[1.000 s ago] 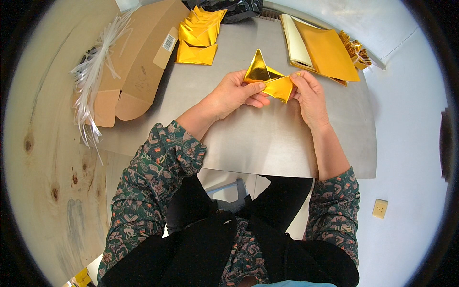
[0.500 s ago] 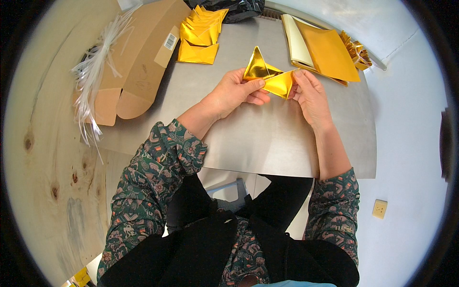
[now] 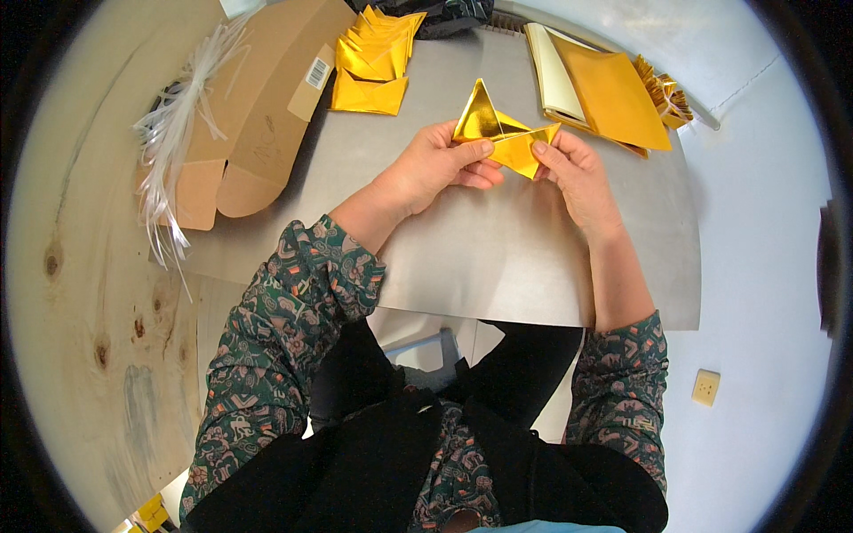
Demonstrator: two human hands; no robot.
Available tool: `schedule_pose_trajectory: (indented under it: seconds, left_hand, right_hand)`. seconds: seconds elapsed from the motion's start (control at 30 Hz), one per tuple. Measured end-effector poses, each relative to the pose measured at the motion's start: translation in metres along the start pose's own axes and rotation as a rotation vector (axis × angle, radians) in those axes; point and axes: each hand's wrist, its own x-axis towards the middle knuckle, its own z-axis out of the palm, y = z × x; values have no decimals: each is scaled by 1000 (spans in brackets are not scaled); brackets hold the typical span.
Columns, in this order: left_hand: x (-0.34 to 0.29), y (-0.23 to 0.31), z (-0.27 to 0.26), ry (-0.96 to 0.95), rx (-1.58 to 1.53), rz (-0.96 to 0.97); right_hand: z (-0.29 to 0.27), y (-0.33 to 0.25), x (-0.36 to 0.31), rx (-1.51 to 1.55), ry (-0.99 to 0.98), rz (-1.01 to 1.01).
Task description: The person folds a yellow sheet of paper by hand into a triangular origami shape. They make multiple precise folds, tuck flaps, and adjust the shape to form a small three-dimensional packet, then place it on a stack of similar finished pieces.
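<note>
Evidently, a folding or shaping step is in hand: a folded gold foil piece (image 3: 515,153) is held up over the metal table (image 3: 498,258), in front of the person, with a tall triangular point raised at its left and a smaller corner turned out at its right. At its left part the piece is grasped by the left hand (image 3: 444,163), the thumb being laid on the near side and the fingers curled beneath. Its right end is pinched by the right hand (image 3: 579,173), with the thumb against the foil; how the fingers are set behind it cannot be told. As far as can be judged, steadiness from the left hand and a light, even pinch from the right are called for next, so that the right-hand fold may be shaped without the thin foil being creased or torn. As for writing, a white label (image 3: 317,73) with a barcode is borne by the cardboard box (image 3: 258,98) at the left, and dark, handwritten-looking marks (image 3: 268,153) are seen on its side, too faint to be read. No lettering can be made out on the row of folded gold pieces (image 3: 375,58) or on the gold sheets (image 3: 613,89), and no brand can be told.
</note>
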Motion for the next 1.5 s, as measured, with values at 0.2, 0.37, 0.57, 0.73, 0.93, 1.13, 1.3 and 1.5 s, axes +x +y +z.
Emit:
schedule_pose_trajectory:
  seconds: [0.2,0.37,0.57,0.73,0.93,1.13,1.3,1.5]
  left_hand:
    - [-2,1,1,-15,-29,-24]
    - [-2,1,0,18,-15,0]
    - [1,0,-1,73,-27,30]
    - [-1,-1,-1,51,-39,27]
    - [1,1,-2,35,-65,2]
    - [1,3,-1,102,-74,-16]
    - [1,2,1,117,-66,-7]
    - [0,2,-1,79,-82,-12]
  right_hand:
    - [-8,-5,-1,-90,-39,-42]
    - [-1,-9,-1,-26,-2,80]
    - [6,-12,-6,-7,-26,82]
    - [2,-8,-5,-61,-36,61]
    - [-2,-7,-3,-43,-69,43]
    - [12,-19,-8,96,-15,173]
    - [16,-22,-11,35,-22,204]
    - [5,-11,-6,-44,-151,180]
